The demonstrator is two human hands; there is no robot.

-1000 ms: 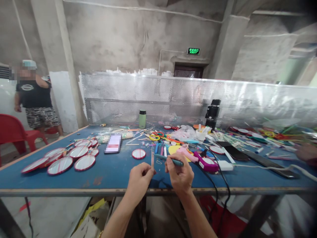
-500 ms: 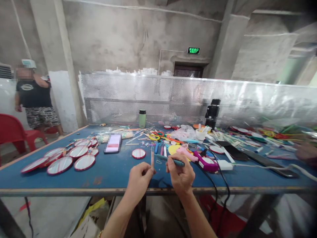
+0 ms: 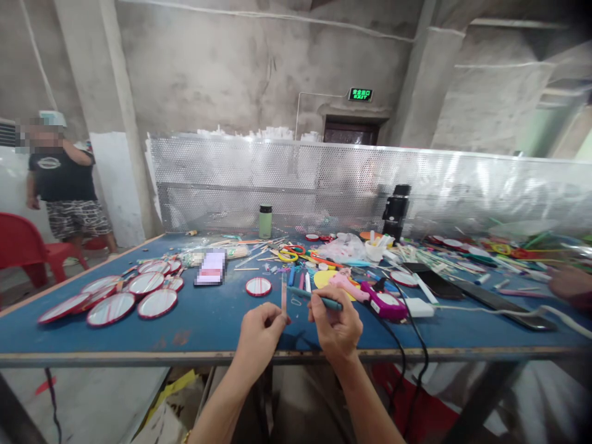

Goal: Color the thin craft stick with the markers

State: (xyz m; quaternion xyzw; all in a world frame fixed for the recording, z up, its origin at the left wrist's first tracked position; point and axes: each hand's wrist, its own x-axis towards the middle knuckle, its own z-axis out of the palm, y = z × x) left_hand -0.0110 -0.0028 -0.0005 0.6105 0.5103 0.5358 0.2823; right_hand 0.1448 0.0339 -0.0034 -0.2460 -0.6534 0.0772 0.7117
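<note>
My left hand (image 3: 259, 334) is closed, pinching the lower end of a thin flat stick (image 3: 283, 295) that stands nearly upright, pinkish below and bluish at the top. In my right hand (image 3: 338, 325) is a teal pen (image 3: 329, 303), gripped as for writing. Its tip points left and lies close to the stick's upper part; whether they touch I cannot tell. Just left of the stick, a round red-rimmed disc (image 3: 258, 286) with a pale face lies on the blue table (image 3: 208, 327). A small pale loop (image 3: 296, 302) lies between the hands.
Several red-rimmed discs (image 3: 111, 308) are heaped at left, near a phone (image 3: 211, 267). Behind stand a green bottle (image 3: 265, 222) and a black flask (image 3: 396, 213). At right are a purple box (image 3: 383, 302), a white adapter (image 3: 420, 308) and cables. A person (image 3: 62, 176) stands far left.
Both hands, the stick and the pen keep almost the same place. The whole view has shifted very slightly.
</note>
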